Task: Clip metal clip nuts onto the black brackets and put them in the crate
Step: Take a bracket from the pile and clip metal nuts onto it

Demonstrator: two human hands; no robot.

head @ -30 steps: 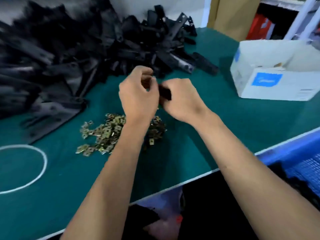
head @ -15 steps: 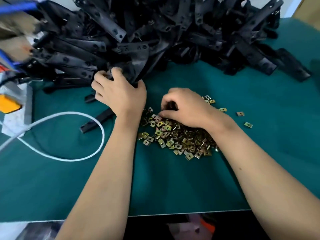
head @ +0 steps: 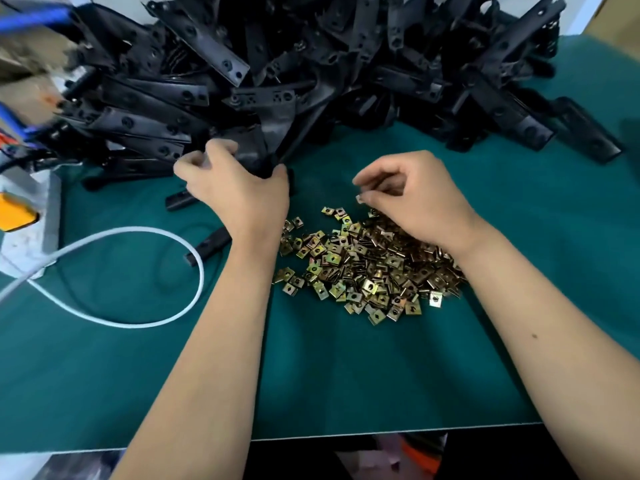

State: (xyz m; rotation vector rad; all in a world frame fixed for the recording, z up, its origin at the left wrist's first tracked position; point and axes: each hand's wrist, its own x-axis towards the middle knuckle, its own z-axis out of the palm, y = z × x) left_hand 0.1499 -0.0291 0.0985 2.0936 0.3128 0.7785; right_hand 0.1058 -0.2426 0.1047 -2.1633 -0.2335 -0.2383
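left hand (head: 239, 188): fingers curled round a black bracket (head: 256, 147) at the near edge of the bracket heap (head: 311, 64) | right hand (head: 415, 199): fingers curled above the clip nut pile (head: 367, 268); whether they pinch a nut, cannot tell | green mat (head: 346, 375); white cable (head: 138, 237) left

Bracket heap (head: 311, 64) walls the back; cable (head: 145, 233) perhaps snags left.
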